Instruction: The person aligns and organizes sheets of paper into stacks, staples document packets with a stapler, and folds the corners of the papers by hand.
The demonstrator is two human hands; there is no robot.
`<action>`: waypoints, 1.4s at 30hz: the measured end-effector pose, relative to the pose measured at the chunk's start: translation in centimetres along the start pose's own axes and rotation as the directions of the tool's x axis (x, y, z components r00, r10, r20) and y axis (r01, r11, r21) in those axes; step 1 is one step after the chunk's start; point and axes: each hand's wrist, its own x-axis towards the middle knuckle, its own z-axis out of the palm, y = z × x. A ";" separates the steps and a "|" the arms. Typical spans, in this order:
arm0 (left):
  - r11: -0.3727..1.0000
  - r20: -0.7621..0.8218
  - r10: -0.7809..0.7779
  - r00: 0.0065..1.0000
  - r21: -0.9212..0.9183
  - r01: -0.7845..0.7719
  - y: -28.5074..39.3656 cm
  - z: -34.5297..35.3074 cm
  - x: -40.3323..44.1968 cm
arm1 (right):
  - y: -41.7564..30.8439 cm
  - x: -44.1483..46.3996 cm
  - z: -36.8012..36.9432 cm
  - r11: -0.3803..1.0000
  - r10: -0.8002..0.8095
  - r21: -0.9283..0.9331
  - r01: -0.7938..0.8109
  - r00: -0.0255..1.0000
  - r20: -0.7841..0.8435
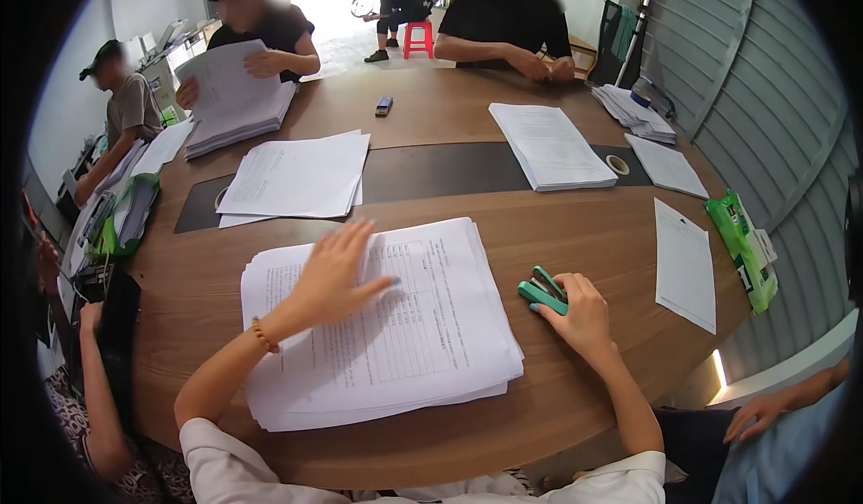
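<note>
A thick stack of printed paper (422,324) lies in front of me on the wooden table, its top sheet showing a table of text. My left hand (340,266) rests flat on the upper part of that stack, fingers stretched out and the thumb apart. To the right of the stack, my right hand (575,311) grips a green stapler (545,290) at the tabletop. The stapler's jaws point away to the left and look spread apart. Part of its body is hidden by my fingers.
Beyond my stack lie a smaller pile of sheets (297,176) and a taller paper stack (553,147). At right are a single sheet (685,266) and a green packet (744,252). A tape roll (618,164) sits mid-table. Across, a person holds up papers (225,86); other people sit around.
</note>
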 end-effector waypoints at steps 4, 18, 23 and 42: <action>0.977 -0.257 -0.172 0.951 -0.164 0.133 -7.0 -2.3 -3.5 | -0.3 0.5 -1.3 0.981 -0.103 0.158 0.112 0.992 -0.068; 0.116 0.036 -0.549 0.835 -0.986 0.119 -6.4 -0.2 -8.4 | -7.2 4.8 4.0 0.058 0.108 0.857 -0.512 0.856 0.505; 0.298 -0.050 -0.559 0.828 -0.944 0.145 -8.6 2.5 -9.3 | -7.5 4.4 5.3 0.147 0.082 0.854 -0.500 0.866 0.493; 0.120 -0.065 -0.437 0.897 -0.993 -0.014 -8.9 2.0 -8.6 | -7.9 2.5 4.2 -0.123 0.045 0.853 -0.507 0.856 0.515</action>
